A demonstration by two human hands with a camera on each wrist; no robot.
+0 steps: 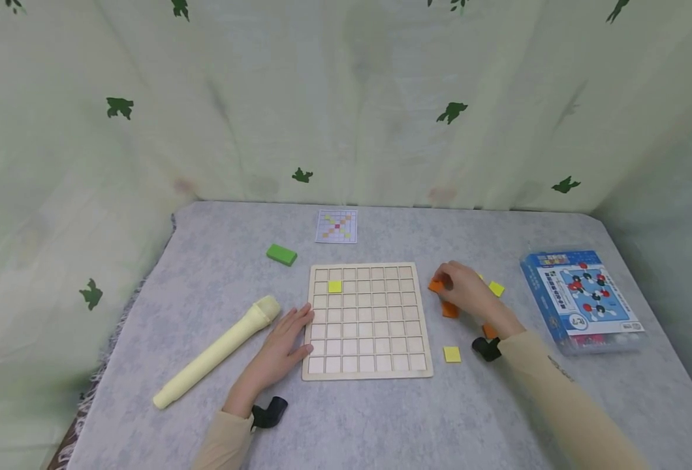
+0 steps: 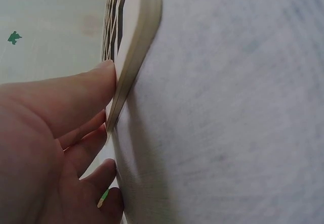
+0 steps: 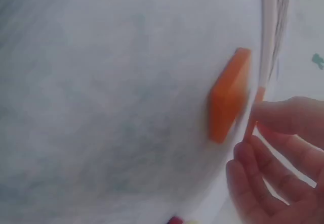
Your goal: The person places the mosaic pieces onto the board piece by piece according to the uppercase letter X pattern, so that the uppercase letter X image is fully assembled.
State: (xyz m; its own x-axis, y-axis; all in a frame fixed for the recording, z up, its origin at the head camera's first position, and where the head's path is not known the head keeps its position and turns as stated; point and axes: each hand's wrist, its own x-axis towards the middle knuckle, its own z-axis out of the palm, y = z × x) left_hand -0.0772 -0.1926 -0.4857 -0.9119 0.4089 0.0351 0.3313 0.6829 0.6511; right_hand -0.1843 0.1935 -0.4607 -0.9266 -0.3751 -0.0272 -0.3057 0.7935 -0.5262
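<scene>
A: Biggest first: what's on the counter [image 1: 352, 424]?

B: The grid board [image 1: 366, 376], flat. Looks like thin wood, so probably stiff and light enough to slide; steady it by the rim. The left hand [image 1: 283, 338] touches its left edge, thumb apart from the fingers, nothing clamped.

A: And the right hand [image 1: 469, 292]?

B: Its fingers are pinched on an orange tile [image 1: 436, 286], just beside the board's right edge.

A: How will that handle?

B: Feather-light and rigid, I'd judge, perhaps slippery on its smooth faces. Pinch near one edge, gently.
</scene>
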